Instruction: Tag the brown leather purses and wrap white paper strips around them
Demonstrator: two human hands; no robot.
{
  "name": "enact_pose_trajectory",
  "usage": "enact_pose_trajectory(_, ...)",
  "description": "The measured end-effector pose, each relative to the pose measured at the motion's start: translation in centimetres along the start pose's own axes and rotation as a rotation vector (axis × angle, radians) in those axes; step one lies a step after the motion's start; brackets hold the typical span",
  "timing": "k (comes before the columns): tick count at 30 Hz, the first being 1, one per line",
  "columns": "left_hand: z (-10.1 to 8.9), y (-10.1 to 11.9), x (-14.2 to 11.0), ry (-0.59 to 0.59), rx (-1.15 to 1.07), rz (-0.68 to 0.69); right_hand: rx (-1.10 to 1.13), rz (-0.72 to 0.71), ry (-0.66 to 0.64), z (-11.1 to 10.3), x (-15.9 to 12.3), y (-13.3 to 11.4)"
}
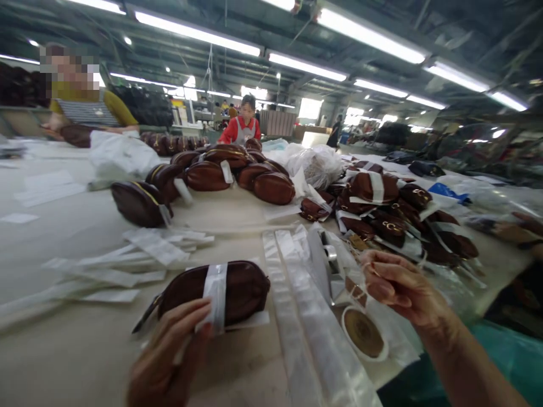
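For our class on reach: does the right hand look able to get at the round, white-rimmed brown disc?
Probably yes: the right hand is close by, and nothing visible covers the disc.

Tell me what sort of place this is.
Probably a factory workshop finishing or packing pouches: many brown pouches heaped on a broad table, people across it, and rows of tube lights under a high roof.

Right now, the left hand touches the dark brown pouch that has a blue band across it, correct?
Not quite: the head view shows that the band is white, not blue. The left hand does touch the dark brown pouch.
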State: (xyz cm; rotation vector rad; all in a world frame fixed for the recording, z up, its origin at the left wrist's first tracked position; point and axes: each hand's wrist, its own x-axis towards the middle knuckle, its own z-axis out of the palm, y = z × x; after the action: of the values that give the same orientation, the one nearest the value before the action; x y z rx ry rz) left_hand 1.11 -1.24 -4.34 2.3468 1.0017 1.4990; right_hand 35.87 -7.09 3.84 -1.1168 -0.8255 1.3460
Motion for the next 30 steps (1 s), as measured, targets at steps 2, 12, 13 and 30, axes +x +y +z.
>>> enact_pose_trajectory(2,1.8,1.9,0.3,-0.126,-0.097,0.092,0.025,0.104,-0.106,2.0,-0.4,1.7)
enact_pose_trajectory(12,6.5,5.3,-0.5,-0.577,-0.664,-0.424,0.057,0.306,-0.301,7.5,-0.7,6.9)
enact_pose_trajectory(13,6.4,5.3,-0.7,-0.581,-0.705,-0.512,0.057,0.31,-0.295,7.6,-0.8,7.1)
enact_pose_trajectory(30,6.9,5.4,-1.7,-0.618,-0.874,-0.712,-0.005,0.275,-0.251,6.5,-1.7,9.9)
